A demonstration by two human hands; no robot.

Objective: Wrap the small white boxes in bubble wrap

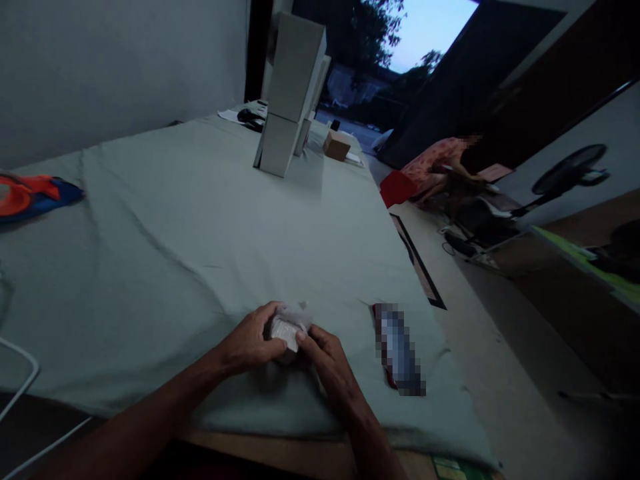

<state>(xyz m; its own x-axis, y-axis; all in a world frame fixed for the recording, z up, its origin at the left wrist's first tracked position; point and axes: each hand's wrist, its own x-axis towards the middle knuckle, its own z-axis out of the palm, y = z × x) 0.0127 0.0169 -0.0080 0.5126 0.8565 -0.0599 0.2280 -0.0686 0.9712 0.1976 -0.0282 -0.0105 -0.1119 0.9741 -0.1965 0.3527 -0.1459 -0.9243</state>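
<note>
Near the front edge of the cloth-covered table, a small whitish block wrapped in thin clear plastic is between my two hands. My left hand grips it from the left, thumb along its near side and fingers curled around its far side. From the right, my right hand presses its thumb on the near right corner, with the other fingers bent behind. Loose plastic bunches up at the far side of the block. What exactly the block is, I cannot make out.
A pale green cloth covers the table. Right of my hands lies a phone with a red edge. Tall white boxes and a brown carton stand farther back. An orange-and-blue item lies left. A person sits beyond, near a fan.
</note>
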